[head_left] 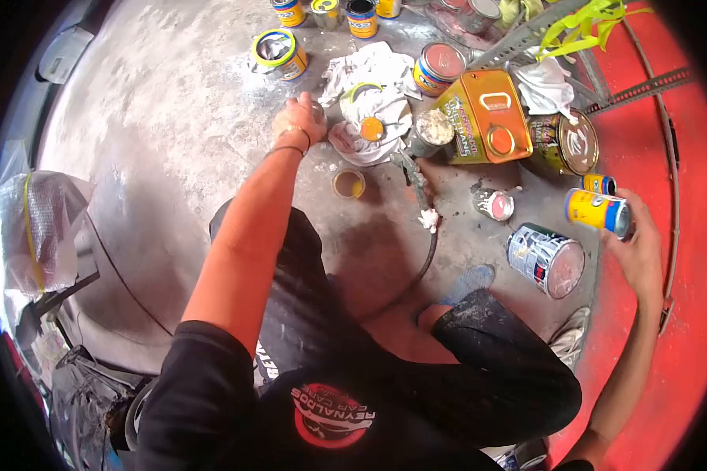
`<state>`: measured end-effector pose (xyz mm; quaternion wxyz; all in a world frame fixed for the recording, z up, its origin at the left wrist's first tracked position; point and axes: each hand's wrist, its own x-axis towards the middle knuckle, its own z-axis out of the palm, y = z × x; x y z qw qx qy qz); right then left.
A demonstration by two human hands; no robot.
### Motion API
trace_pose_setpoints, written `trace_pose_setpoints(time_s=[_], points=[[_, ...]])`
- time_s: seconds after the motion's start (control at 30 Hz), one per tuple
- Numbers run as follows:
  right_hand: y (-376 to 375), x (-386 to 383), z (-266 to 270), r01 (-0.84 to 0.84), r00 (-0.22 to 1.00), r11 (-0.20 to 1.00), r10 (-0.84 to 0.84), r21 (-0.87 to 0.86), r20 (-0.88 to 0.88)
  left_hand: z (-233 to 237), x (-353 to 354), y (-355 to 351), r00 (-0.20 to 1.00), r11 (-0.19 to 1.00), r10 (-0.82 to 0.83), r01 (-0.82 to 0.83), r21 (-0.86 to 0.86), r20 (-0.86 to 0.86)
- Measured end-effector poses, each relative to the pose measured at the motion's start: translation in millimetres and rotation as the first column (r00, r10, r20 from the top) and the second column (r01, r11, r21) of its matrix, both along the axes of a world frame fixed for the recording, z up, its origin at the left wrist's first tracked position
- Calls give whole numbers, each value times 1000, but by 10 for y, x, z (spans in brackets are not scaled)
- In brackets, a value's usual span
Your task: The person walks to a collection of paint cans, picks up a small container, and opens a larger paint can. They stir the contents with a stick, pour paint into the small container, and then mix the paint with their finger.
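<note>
My right hand (640, 250) is wrapped round a small yellow and blue paint can (595, 211), which is tilted on its side above the floor at the right. Another small can (599, 184) stands just behind it. My left hand (300, 120) is stretched forward, its fingers curled; what they hold is hidden by the hand. Beside it lies a crumpled white cloth (393, 114) with an orange round lid or cup (371, 129) on it. A clear cup with amber liquid (348, 184) stands on the floor nearer to me.
An orange rectangular tin (491, 118) stands among paint cans, with a large can (565, 143) to its right. A white-labelled can (547, 261) and a small drippy can (495, 204) are near my knee. An open yellow-rimmed can (280, 55) stands ahead. A hose (430, 251) crosses the floor.
</note>
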<state>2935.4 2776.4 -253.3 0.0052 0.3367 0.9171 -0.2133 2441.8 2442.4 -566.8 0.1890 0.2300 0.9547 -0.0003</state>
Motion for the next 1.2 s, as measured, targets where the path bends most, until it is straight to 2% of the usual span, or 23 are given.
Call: trace_pose_setpoints(time_s=[0.03,0.13,0.2,0.23,0.27,0.37,0.43,0.5,0.57,0.63,0.7,0.8,0.9,0.93,1.07,1.2], points=[[-267,-109,67,-23,999,997,21,-73,-26,116,-29,30,1000,1000,-24,24,1,14],[-965,-440,6,-88,996,965,78,-246,-48,126,-178,121,996,997,52,-49,57,-65],[-1299,-639,-253,-268,959,951,279,-155,48,127,-338,176,995,999,36,-34,20,-98],[-1489,-736,-465,-296,953,935,302,-194,-1,241,-354,216,996,997,75,-75,10,-47],[-1682,-829,-710,-327,945,916,324,-232,-52,144,-402,198,995,996,89,-89,21,-35],[-2152,-1144,-1380,-370,928,909,370,-193,-40,80,-356,119,993,995,96,-94,30,-68],[-2364,-1367,-1746,-353,935,925,355,-139,-13,435,-128,120,991,994,105,-105,11,-81],[-2515,-1542,-2038,-330,942,941,333,-81,33,566,119,90,973,966,-209,191,-177,-93],[-2613,-1613,-2347,-290,954,957,291,-23,73,478,528,28,918,891,-382,396,-223,106],[-2619,-1631,-2510,-259,963,966,257,20,80,585,1166,-128,859,836,-496,511,-199,124],[-2609,-1604,-2566,-237,970,971,234,30,67,333,1494,-256,868,853,-481,496,-162,124],[-2572,-1657,-2305,-187,974,982,191,-40,126,111,1656,-379,894,892,-444,448,-68,62],[-2401,-1820,-2359,-141,989,988,139,-60,-42,-28,1563,-410,904,910,-412,415,-6,111],[-2356,-1887,-2325,-131,984,987,118,-90,-132,-19,1513,-389,912,914,-401,405,-28,83],[-2241,-2161,-2319,-125,966,988,100,-95,-237,254,1211,-364,960,960,-278,278,3,35],[-2247,-2275,-2351,-77,957,981,23,-176,-288,387,844,-332,989,987,-149,150,66,-17]])
